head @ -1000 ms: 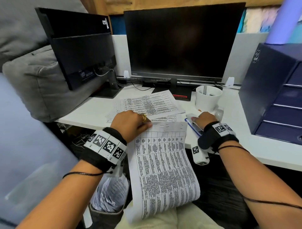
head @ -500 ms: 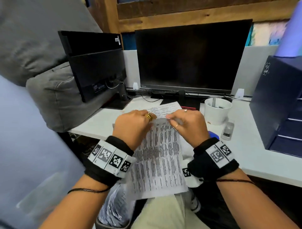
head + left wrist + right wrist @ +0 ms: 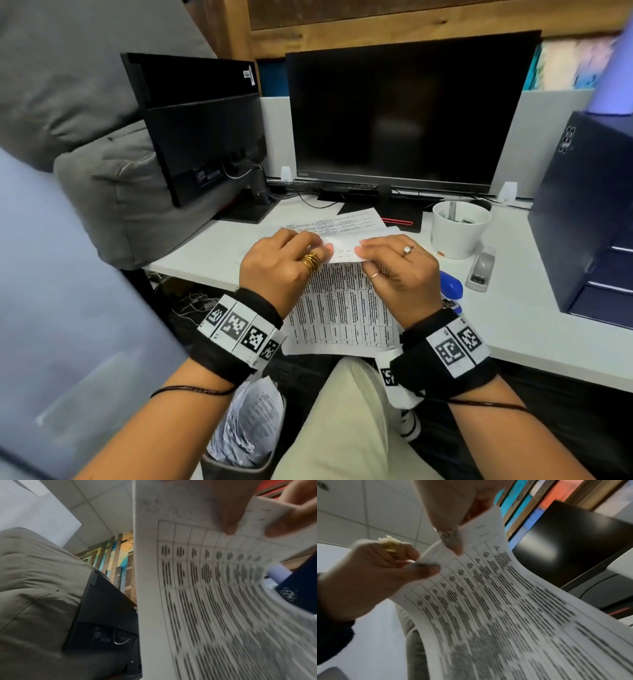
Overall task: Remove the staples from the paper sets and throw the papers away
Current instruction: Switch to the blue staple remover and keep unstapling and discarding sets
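Note:
A stapled set of printed table sheets [image 3: 342,308] hangs from the desk edge down toward my lap. My left hand [image 3: 320,247] pinches its top edge at the left, thumb on the printed face [image 3: 228,513]. At the right of that edge my right hand [image 3: 363,249] pinches it the same way, its thumb [image 3: 448,534] on the front. A strip of white margin with small dark marks [image 3: 344,253] shows between the two hands. In the right wrist view the left hand [image 3: 373,577] grips the sheet's corner [image 3: 426,559].
More printed sheets [image 3: 346,221] lie on the white desk [image 3: 205,250] behind my hands. A blue tool [image 3: 452,287], a grey stapler [image 3: 481,269] and a white cup [image 3: 460,229] sit at the right. A bin of discarded papers [image 3: 246,421] stands beside my left knee.
My right hand left the blue tool on the desk and came over to the paper's top edge. Both hands have drawn the set nearer and higher.

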Demonstrator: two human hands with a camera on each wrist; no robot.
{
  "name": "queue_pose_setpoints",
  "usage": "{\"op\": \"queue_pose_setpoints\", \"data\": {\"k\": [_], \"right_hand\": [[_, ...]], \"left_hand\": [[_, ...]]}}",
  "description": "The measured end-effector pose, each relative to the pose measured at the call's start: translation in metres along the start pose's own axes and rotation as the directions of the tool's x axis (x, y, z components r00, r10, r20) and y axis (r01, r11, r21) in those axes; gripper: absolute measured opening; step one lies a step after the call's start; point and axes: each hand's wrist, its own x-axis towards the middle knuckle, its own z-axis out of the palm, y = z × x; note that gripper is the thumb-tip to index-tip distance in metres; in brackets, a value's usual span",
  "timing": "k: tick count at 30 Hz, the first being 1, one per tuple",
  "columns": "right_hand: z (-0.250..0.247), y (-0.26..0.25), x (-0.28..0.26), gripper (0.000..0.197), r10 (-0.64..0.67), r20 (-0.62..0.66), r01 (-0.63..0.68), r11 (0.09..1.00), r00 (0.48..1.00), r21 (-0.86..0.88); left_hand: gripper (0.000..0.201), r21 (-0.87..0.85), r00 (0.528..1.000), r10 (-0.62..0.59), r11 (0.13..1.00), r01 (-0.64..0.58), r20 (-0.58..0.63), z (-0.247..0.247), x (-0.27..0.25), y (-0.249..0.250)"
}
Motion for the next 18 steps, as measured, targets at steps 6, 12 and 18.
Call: {"op": "queue_pose_setpoints", "data": {"k": [6,12,18], "right_hand": [[0.037,-0.012,0.038,0.036,0.310,0.613,-0.175,0.946,0.727,-0.271],[0.082,-0.046,0.049,0.041,0.144,0.785,-0.138,0.988,0.603,-0.075],[0.130,-0.074,0.048,0.033,0.035,0.829,-0.115,0.993,0.558,0.035]], "left_hand": [[0.024,0.192,0.674,-0.418,0.902,0.386,0.610,-0.021,0.016,-0.030],[0.034,0.491,0.138,-0.581,0.774,0.399,0.802,-0.046,-0.036,-0.089],[0.034,0.508,0.114,-0.670,0.651,0.564,0.733,-0.065,-0.079,-0.120]]}}
